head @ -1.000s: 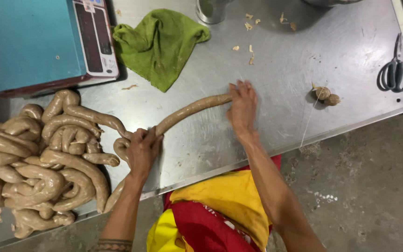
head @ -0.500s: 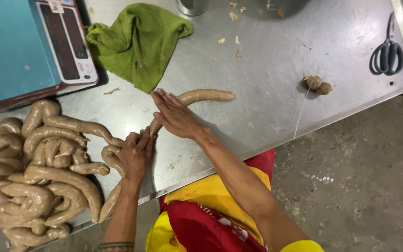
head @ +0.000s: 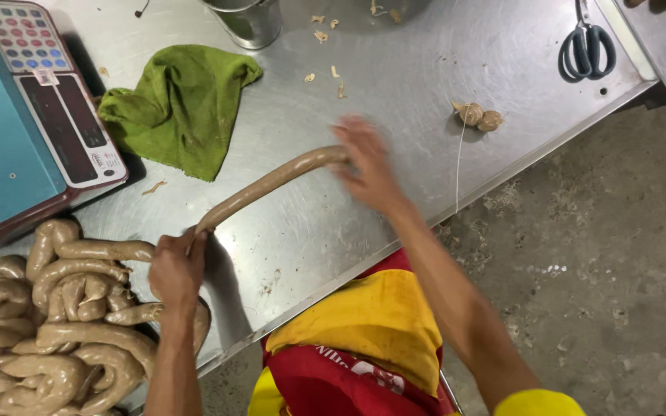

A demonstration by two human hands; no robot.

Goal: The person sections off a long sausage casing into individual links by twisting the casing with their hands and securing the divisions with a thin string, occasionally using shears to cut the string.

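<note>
The left hand (head: 176, 271) is clenched around one end of a smooth, tan sausage link (head: 267, 186) stretched across the scuffed steel counter (head: 425, 85); the blurred right hand (head: 368, 166) grips its far end. Glossy coiled sausages (head: 55, 323) lie beside a crumpled green cloth (head: 179, 108).

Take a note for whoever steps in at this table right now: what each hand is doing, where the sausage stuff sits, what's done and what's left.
Left hand: pinching the near end of the long sausage length, at the edge of the pile.
Right hand: blurred, on the far end of that length, holding it stretched across the steel table.
Done: pile of linked sausages at the table's left corner.
Left: the stretched length shows no pinched divisions yet.
Nearby: green cloth, scale, scissors at the far right, untouched, and a small twine ball with its thread hanging over the edge.
</note>
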